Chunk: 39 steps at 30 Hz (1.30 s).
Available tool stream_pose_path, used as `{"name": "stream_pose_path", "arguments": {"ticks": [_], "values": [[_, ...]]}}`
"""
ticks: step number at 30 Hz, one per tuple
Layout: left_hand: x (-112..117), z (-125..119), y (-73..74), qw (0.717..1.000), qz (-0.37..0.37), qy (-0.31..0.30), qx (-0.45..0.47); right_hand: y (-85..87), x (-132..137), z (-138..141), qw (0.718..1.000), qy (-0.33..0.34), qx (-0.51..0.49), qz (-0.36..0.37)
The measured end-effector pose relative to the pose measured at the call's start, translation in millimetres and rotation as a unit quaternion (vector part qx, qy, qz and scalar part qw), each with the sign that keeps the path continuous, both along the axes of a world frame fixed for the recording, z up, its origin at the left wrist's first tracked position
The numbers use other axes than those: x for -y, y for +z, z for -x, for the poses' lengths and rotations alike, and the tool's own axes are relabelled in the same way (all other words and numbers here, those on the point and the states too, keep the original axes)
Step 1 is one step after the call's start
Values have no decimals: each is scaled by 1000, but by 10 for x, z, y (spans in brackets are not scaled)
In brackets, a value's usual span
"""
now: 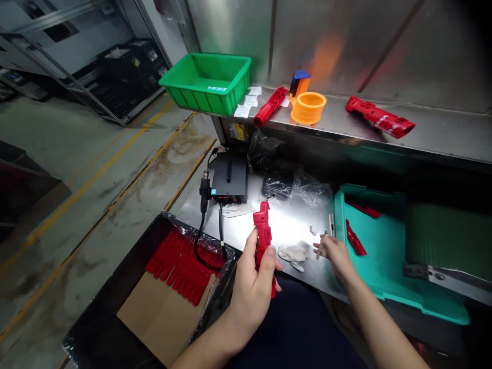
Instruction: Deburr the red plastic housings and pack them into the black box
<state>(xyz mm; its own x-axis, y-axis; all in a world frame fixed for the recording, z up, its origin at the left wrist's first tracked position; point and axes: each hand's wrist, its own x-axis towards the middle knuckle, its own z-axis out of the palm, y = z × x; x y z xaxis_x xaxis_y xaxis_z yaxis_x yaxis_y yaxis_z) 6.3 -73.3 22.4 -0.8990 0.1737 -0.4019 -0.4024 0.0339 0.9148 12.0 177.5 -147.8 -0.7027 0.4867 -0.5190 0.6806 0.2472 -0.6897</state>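
My left hand (255,274) is wrapped round a red plastic housing (263,225), which stands nearly upright with its notched end on top. At the right, my right hand (335,254) is just over the metal bench, its fingers closed on a thin, pale, stick-like tool (320,247) whose kind I cannot make out. A crumpled white glove (294,254) lies on the bench between my hands. Close by my right hand, a small metal piece (331,225) rests along the teal tray (388,256), where a red part (355,239) lies.
A black lined box (96,302) at the left holds rows of red parts (180,266) and cardboard (163,312). Behind stands a black device (230,177) with a cable. The shelf carries a green bin (207,82), an orange ring-shaped holder (308,108) and red housings (380,118).
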Motion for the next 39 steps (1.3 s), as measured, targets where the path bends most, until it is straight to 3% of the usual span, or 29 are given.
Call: {"name": "stream_pose_path", "arguments": {"ticks": [5, 7, 8, 9, 11, 13, 17, 22, 28, 35, 39], "values": [[-86, 128, -46, 979, -173, 33, 106, 825, 233, -377, 967, 15, -73, 245], [-131, 155, -58, 973, -185, 32, 136, 1198, 305, -517, 935, 97, -84, 332], [-155, 164, -59, 972, -183, 25, 146, 1379, 320, -553, 923, 159, -92, 338], [-181, 171, -57, 971, -182, 15, 153, 1549, 322, -564, 923, 225, -99, 295], [-235, 177, -50, 970, -183, -6, 161, 1827, 302, -526, 924, 348, -102, 124], [-296, 169, -44, 968, -187, -15, 166, 1994, 286, -448, 887, 446, -112, -35], [-418, 129, -44, 966, -187, -18, 179, 2037, 315, -318, 792, 553, -159, -204], [-537, 95, -31, 970, -179, -5, 163, 1954, 311, -290, 715, 598, -150, -330], [-622, 73, -29, 976, -159, 18, 148, 1949, 232, -271, 686, 610, -145, -369], [-673, 32, -10, 982, -134, 44, 130, 1960, 237, -226, 630, 639, -143, -418], [-679, 36, 39, 983, -115, 51, 130, 1904, 253, -213, 620, 647, -147, -418]]}}
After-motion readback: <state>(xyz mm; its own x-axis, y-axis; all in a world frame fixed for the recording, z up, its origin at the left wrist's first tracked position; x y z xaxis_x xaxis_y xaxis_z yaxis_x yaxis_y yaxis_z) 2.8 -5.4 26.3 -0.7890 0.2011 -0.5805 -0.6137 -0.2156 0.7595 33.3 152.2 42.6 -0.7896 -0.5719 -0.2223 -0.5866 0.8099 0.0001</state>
